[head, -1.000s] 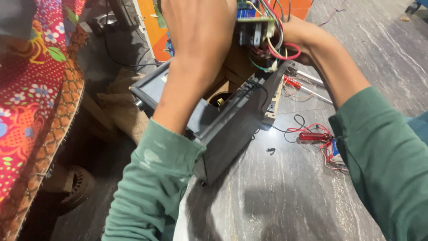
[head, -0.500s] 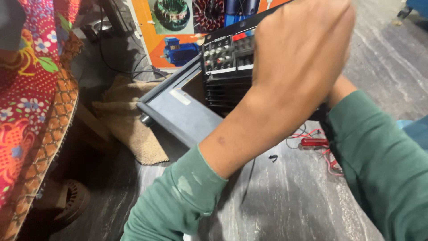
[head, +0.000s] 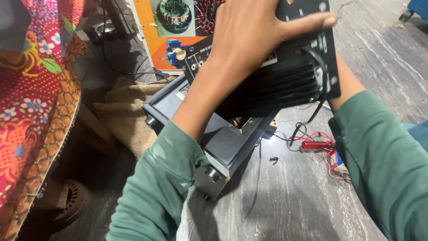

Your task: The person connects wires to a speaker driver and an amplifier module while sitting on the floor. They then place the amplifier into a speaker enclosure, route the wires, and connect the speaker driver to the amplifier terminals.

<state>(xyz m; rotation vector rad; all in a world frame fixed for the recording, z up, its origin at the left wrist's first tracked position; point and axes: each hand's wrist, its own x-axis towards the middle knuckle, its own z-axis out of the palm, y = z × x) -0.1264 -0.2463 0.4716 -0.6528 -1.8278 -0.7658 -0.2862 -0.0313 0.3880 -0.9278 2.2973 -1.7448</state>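
The left hand (head: pixel 249 40) grips a black panel (head: pixel 285 85) from above, fingers (head: pixel 312 20) wrapped over its top edge (ribbed heat sink facing the camera). It is held tilted above the open grey box (head: pixel 223 143) on the worktop (head: pixel 303 209). The right hand is hidden behind the panel; its grip cannot be told.

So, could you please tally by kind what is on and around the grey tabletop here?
Black finned electronics panel, held by the left hand: 1
Dark open-topped cabinet: 1
Red-handled tool: 1
Burlap sack: 1
Orange poster: 1
Floral cloth: 1
Total: 6
The right hand is hidden behind the panel.
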